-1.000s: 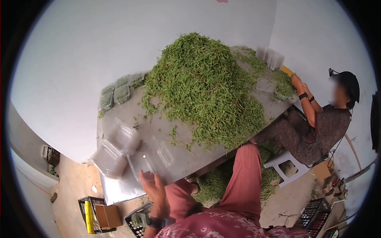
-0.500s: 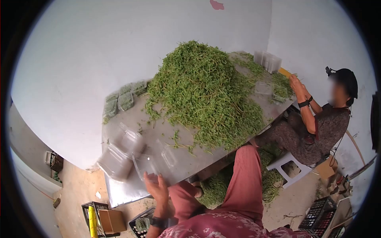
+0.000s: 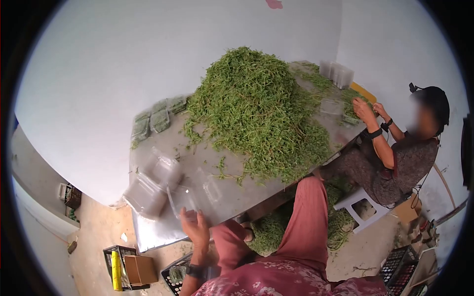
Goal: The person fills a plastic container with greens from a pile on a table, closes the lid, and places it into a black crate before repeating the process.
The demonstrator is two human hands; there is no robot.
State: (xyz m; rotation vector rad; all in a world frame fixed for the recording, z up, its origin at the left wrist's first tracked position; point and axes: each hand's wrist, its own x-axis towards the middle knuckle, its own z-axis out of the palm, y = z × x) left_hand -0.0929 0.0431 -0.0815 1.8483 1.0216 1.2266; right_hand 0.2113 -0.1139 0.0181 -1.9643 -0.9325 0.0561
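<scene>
**A:** What's lowest on the left?

**B:** On the floor, a black crate (image 3: 112, 252) with a yellow pack (image 3: 116, 270) and a cardboard box (image 3: 141, 270) in it. Any print on the pack is too blurred to read.

**A:** And on the table (image 3: 158, 237)?

**B:** At its near left corner is a blurred stack of clear trays (image 3: 147, 190). Just right of the stack lies an open clamshell (image 3: 192, 193), empty. Further back along the left edge, by the wall, sit filled packs (image 3: 150, 121) of greens.

**A:** Where's the left hand (image 3: 195, 228)?

**B:** At the table's near edge, right below the clamshell. The palm is open and the fingers (image 3: 186, 216) are spread wide, holding nothing. I can't tell whether the fingertips touch the plastic. There's a dark watch (image 3: 196, 270) on the wrist. The right hand is out of frame.

**A:** The middle?

**B:** A big heap (image 3: 256, 108) of green stems covers most of the table, with strays trailing toward the clamshell. More greens (image 3: 269, 231) lie under the table, beside the person's pink trouser leg (image 3: 302, 222).

**A:** On the right?

**B:** There are upright empty trays (image 3: 335, 74) at the far corner. A seated co-worker's hands (image 3: 366, 109) are in the greens at the table's right end, over a small tray. That person sits on a white stool (image 3: 364, 211), with another black crate (image 3: 395, 266) on the floor beyond.
</scene>
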